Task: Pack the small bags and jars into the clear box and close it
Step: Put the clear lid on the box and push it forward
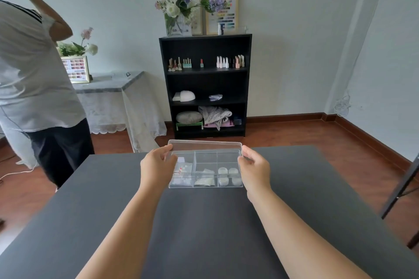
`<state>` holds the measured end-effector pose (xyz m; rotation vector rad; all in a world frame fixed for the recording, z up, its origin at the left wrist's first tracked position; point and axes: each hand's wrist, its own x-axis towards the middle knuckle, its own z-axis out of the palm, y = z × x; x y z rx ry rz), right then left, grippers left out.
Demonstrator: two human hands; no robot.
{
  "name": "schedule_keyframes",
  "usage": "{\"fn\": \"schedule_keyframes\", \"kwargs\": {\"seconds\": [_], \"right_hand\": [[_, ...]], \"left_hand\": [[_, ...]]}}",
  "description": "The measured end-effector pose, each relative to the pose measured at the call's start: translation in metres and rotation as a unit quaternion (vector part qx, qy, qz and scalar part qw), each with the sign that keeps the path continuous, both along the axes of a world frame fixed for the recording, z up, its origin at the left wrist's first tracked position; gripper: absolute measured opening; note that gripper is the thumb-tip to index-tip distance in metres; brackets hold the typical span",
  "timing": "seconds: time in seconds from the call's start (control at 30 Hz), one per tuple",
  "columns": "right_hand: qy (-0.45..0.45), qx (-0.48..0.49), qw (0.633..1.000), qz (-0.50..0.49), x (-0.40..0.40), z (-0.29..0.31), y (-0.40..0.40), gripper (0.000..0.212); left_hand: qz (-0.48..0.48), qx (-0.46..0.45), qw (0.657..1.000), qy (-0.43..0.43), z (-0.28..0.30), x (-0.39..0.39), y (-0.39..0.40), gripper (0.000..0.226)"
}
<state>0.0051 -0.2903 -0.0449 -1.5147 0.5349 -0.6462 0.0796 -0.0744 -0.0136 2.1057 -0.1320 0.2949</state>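
Note:
A clear box (205,186) with dividers rests on the dark table (204,222) near its far edge. Small bags (183,174) lie in its left and middle compartments, and several small round jars (229,175) sit in the near right compartment. The clear lid (204,144) is tilted up over the box's far side. My left hand (156,165) grips the lid's left edge and my right hand (255,167) grips its right edge.
A person in a white shirt (34,63) stands at the table's far left corner. A black shelf (205,86) with bottles stands against the far wall. A lace-covered side table (108,84) is behind on the left. A dark stand leg (401,183) slants at the right.

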Motion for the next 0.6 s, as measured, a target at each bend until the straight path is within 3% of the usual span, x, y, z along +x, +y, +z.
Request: {"fn": "schedule_keyframes", "kwargs": {"seconds": [0.6], "right_hand": [[0.057,-0.031,0.998,0.001,0.015,-0.01,-0.009,0.041]], "left_hand": [[-0.019,0.035,0.997,0.059,-0.019,0.013,0.0,0.038]]}}
